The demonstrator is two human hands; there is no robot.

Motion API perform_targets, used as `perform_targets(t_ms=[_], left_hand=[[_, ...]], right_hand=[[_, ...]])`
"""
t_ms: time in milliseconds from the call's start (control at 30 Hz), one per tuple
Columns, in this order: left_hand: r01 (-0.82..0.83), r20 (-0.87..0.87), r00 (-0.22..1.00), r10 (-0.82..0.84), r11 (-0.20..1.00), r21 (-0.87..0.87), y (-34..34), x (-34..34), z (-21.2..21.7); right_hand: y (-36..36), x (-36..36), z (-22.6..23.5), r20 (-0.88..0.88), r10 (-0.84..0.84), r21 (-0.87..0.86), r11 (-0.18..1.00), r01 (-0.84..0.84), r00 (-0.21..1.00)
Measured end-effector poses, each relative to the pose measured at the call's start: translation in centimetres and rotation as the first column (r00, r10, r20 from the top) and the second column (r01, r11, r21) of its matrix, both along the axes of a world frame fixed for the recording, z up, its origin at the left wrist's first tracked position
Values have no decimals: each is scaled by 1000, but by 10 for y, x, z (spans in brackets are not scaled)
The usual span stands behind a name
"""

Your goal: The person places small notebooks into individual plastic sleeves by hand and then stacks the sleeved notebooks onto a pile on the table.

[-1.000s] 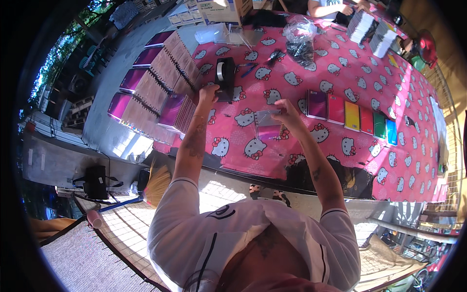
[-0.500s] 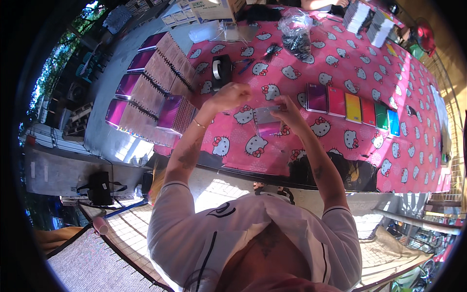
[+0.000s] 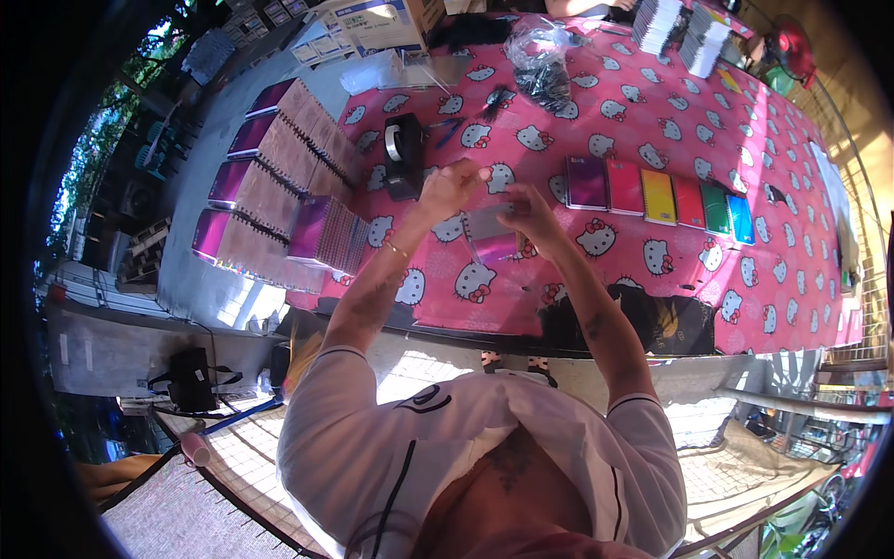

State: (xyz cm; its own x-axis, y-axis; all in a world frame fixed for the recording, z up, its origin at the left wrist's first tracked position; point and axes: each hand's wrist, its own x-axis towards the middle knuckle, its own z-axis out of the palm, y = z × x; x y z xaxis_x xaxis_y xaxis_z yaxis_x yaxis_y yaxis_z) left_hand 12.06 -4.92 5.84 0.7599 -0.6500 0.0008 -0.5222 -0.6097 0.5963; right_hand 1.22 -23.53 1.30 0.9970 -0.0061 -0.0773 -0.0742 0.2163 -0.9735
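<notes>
On the table before me lies a purple notebook (image 3: 496, 248), partly under a clear plastic sleeve (image 3: 482, 222). My right hand (image 3: 531, 219) is at the sleeve's upper right corner, its fingers bent and pinching the plastic. Just left of it and a little farther away, my left hand (image 3: 451, 189) is raised with fingers drawn together. Whatever it may pinch is too small to make out. A black tape dispenser (image 3: 403, 166) with a pale roll stands beyond my left wrist.
Stacks of spiral notebooks (image 3: 265, 186) line the left edge. A row of coloured notebooks (image 3: 656, 197) lies to the right. Farther back are a bag of dark material (image 3: 545, 79), blue pens (image 3: 449, 133), white stacks (image 3: 700, 42), a cardboard box (image 3: 377, 23) and another person's arm (image 3: 577, 9).
My left hand has turned slightly, its fingers now pointing up more. The right hand stays by the sleeve's corner. The whole view has shifted a little.
</notes>
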Motion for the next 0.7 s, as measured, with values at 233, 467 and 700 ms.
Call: perform_targets(t_ms=[233,467,700], left_hand=[[-47,533,845,-45,986,157,-12,-91,23],[-196,-68,981,184,925,-326,7,-95,15],[-340,-419,906,61,693,-635,56,-131,-52]], right_hand=[[6,-66,-78,-233,-79,396,903,169,969],[58,-92,-41,-170,249,820,572,-3,953],[-16,-45,-20,170,210,-392,911,-129,963]])
